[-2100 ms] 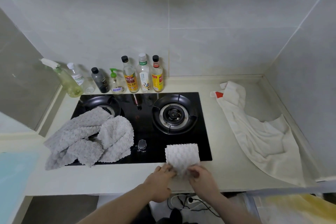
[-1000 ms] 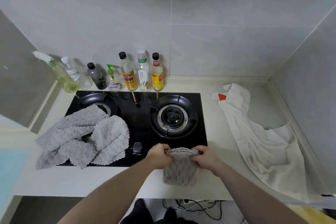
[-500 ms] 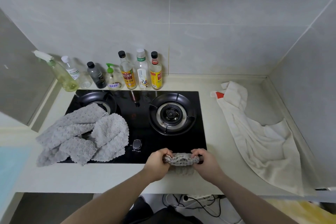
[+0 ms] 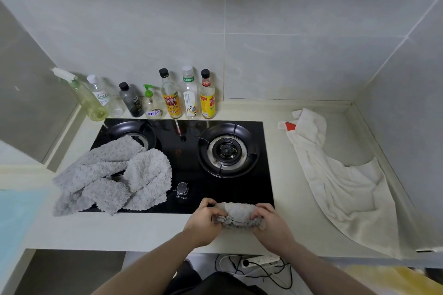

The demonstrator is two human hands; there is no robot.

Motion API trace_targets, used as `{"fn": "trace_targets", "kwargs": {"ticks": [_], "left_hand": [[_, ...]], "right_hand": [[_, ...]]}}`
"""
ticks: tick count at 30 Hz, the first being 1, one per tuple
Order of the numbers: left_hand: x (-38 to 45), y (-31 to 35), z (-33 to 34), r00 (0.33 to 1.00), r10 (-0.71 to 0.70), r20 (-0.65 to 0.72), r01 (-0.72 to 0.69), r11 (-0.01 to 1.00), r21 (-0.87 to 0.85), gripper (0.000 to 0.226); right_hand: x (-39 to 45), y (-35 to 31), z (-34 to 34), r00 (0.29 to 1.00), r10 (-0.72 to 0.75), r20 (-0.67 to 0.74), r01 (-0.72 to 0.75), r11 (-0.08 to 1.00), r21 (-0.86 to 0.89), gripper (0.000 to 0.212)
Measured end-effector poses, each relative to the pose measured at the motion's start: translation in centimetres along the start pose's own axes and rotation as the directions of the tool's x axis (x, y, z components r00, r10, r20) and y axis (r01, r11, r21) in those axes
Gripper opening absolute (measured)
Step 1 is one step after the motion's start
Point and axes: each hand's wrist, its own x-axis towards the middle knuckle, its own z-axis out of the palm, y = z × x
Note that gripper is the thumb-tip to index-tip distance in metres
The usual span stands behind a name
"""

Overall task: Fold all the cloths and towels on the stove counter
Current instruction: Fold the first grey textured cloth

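A small grey bobbled cloth is bunched into a short roll at the stove's front edge. My left hand grips its left end and my right hand grips its right end, fingers curled round the fabric. A heap of larger grey bobbled towels lies crumpled over the left burner and the counter's left part. A long white cloth with a red tag sprawls unfolded on the counter to the right.
The black glass stove has a bare right burner and a knob near the front. Several bottles line the back wall. A power strip with cables lies on the floor below the counter edge.
The small cloth, first flat on the stove edge and then hanging from both hands, has been gathered into a tight roll between them; my hands moved slightly back toward the counter's front.
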Motion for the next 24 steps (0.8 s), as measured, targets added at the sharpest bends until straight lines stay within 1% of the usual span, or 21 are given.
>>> {"fn": "trace_targets", "kwargs": {"ticks": [2,4,6,7,9,10,13,15,19,22,24], "left_hand": [[-0.1,0.1,0.2,0.998,-0.042,-0.035,0.039,0.996,-0.077,0.017],[0.0,0.7,0.3,0.990,-0.134,-0.040,0.126,0.979,-0.158,0.011],[0.1,1.4,0.3,0.974,-0.224,-0.015,0.216,0.951,-0.220,0.015],[0.1,1.7,0.3,0.967,-0.254,-0.020,0.243,0.944,-0.222,0.019],[0.2,2.1,0.2,0.956,-0.289,-0.058,0.276,0.946,-0.172,0.024],[0.3,2.2,0.1,0.953,-0.292,-0.077,0.282,0.952,-0.122,0.022],[0.2,2.5,-0.1,0.959,-0.271,-0.087,0.277,0.958,0.075,0.006],[0.2,2.4,-0.1,0.966,-0.250,-0.069,0.255,0.963,0.085,0.006],[0.4,2.0,-0.1,0.965,-0.261,-0.030,0.257,0.961,-0.100,0.011],[0.4,1.9,-0.2,0.948,-0.318,0.023,0.315,0.924,-0.218,0.016],[0.4,2.0,-0.2,0.943,-0.330,0.035,0.323,0.889,-0.323,0.018]], "right_hand": [[-0.2,0.1,0.3,1.000,0.011,-0.003,-0.011,0.999,0.045,0.014],[-0.3,0.0,0.4,0.998,0.055,-0.025,-0.050,0.984,0.169,0.013],[-0.2,-0.1,0.6,0.990,0.130,-0.052,-0.110,0.952,0.287,0.017],[-0.1,-0.3,0.7,0.986,0.158,-0.061,-0.132,0.942,0.310,0.015],[0.1,-0.6,0.9,0.981,0.180,-0.070,-0.150,0.940,0.307,0.009],[0.3,-0.7,1.0,0.980,0.185,-0.071,-0.156,0.941,0.299,0.011],[0.5,-0.7,1.0,0.973,0.226,-0.051,-0.203,0.938,0.280,0.017],[0.7,-0.8,0.9,0.966,0.254,-0.040,-0.231,0.925,0.303,0.020],[1.0,-1.1,0.9,0.952,0.303,-0.032,-0.266,0.879,0.395,0.028],[0.9,-1.0,1.0,0.943,0.334,0.002,-0.299,0.842,0.449,0.031],[0.6,-0.8,1.0,0.932,0.362,-0.005,-0.313,0.812,0.493,0.035]]}}
